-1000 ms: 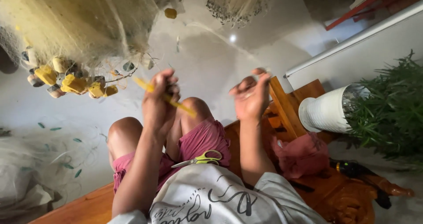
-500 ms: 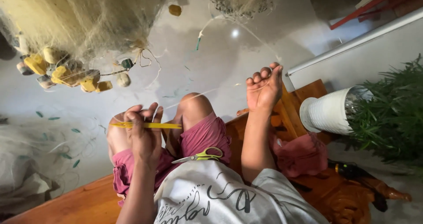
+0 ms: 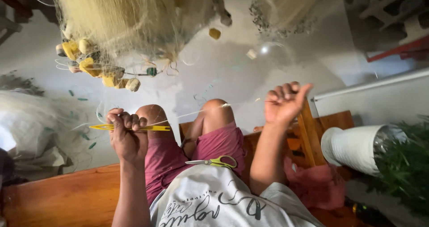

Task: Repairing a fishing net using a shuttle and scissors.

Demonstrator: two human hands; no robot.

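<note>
Two hands tension one thin, slippery line — left hand [image 3: 127,135] fisted round the light, stiff yellow netting needle [image 3: 129,128], right hand [image 3: 283,103] pinching the line [image 3: 190,115] between curled fingers.

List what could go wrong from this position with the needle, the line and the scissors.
1. The thin line runs taut from the yellow netting needle in the left hand to the pinching right hand; a hard pull might snap it or cut into the fingers.
2. The scissors lie loose on the lap and could slide off if a leg shifts.
3. Slack line may snag the floats.
</note>
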